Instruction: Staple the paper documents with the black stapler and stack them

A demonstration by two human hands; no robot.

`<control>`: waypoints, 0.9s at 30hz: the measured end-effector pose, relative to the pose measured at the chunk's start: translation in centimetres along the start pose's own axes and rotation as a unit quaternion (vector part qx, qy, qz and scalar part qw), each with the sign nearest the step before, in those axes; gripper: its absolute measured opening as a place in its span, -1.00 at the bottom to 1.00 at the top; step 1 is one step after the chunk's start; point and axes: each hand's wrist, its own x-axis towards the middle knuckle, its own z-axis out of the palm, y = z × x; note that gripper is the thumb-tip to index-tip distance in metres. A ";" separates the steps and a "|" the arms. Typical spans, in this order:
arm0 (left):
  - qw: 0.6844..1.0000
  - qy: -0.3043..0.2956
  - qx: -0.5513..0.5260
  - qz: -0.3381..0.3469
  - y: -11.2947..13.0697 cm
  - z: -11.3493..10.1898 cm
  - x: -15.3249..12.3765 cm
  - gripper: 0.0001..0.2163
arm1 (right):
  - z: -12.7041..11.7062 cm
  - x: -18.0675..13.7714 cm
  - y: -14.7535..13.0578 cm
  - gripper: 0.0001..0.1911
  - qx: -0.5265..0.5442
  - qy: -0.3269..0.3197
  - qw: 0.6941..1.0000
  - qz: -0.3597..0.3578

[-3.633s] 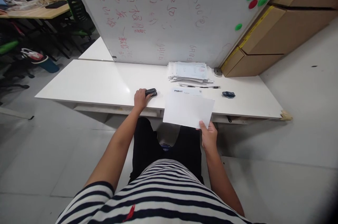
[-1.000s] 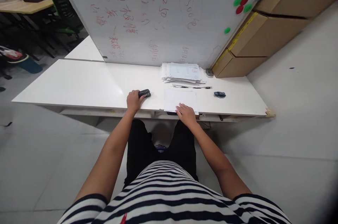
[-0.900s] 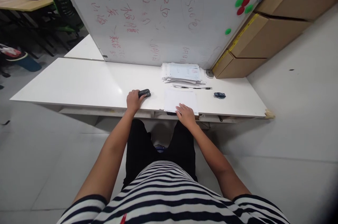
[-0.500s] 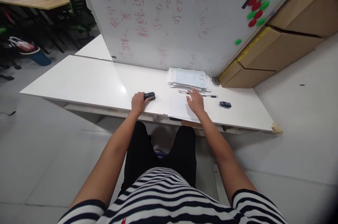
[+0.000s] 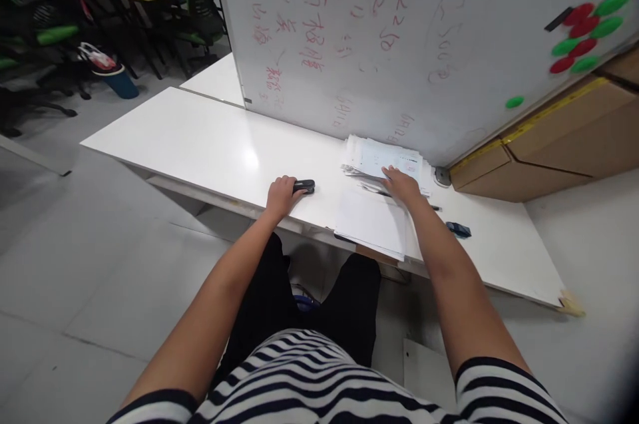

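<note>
**Desk:** White tabletop all across your view. What have the hands got?

**Operator:** I'm taking the stapler (image 5: 303, 186) as my marker. My left hand (image 5: 280, 195) is curled over its rear end, fingers closed on it, and the tool lies flat on the desk (image 5: 200, 144). My right hand (image 5: 401, 186) is off to the right of the stapler, lying flat with the fingers spread on the near edge of the paper stack (image 5: 372, 159). It has nothing pinched that I can see.

**Desk:** So where are we in the job?

**Operator:** By my reading, it's the reach for paper. The hand has landed on the stack but nothing is lifted. Taking the top sheet would call for a thumb under the near edge and a light pinch, so only one sheet comes away.

**Desk:** Which way does the stapler point?

**Operator:** Its long axis runs roughly along the front edge of the desk. The nose points right, toward the stack, and the rear is in my palm. The stack sits right of the stapler and a bit further back, long side along the foot of the whiteboard (image 5: 399, 44).

**Desk:** Anything else close by?

**Operator:** Loose white sheets (image 5: 372, 224) lie right of the stapler and nearer me, overhanging the front edge. A dark pen (image 5: 434, 208) shows past my right wrist, between the stack and those sheets. A small dark blue object (image 5: 458, 229) sits further right, well apart from the stapler. I can't tell what it is.
</note>
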 end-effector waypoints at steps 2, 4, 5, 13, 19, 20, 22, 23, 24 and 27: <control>1.000 0.004 0.001 -0.001 0.0 0.1 0.0 -0.67 | -0.6 -0.1 0.3 -0.46 0.005 -0.024 1.000 -0.013; 1.000 0.005 -0.001 0.000 0.0 0.1 0.0 -0.68 | -1.2 -0.1 0.3 -0.47 0.003 -0.046 0.999 -0.016; 1.000 0.006 -0.002 0.000 0.0 0.1 0.0 -0.69 | -1.5 -0.1 0.4 -0.49 0.004 -0.052 0.999 -0.014; 1.000 -0.001 -0.002 -0.009 0.2 0.0 0.0 -0.69 | -1.7 -0.1 0.7 -0.56 0.053 -0.004 0.998 0.028; 1.000 -0.001 0.005 -0.016 0.3 -0.1 0.0 -0.69 | -1.4 0.3 0.9 -0.56 0.075 0.022 0.995 0.056; 1.000 -0.002 0.004 -0.017 0.3 -0.1 0.0 -0.69 | -1.3 0.3 1.0 -0.57 0.081 0.024 0.995 0.052; 1.000 -0.004 -0.001 -0.018 0.3 -0.2 0.0 -0.69 | -1.1 0.2 1.1 -0.59 0.096 0.024 0.994 0.042; 1.000 -0.004 -0.003 -0.018 0.3 -0.2 0.0 -0.69 | -1.0 0.2 1.2 -0.59 0.102 0.024 0.994 0.039; 1.000 -0.003 -0.004 -0.017 0.3 -0.2 0.0 -0.69 | -1.0 0.1 1.3 -0.58 0.108 0.023 0.993 0.036; 1.000 -0.002 -0.004 -0.015 0.3 -0.2 0.0 -0.69 | -1.3 0.0 1.5 -0.56 0.099 0.017 0.994 0.034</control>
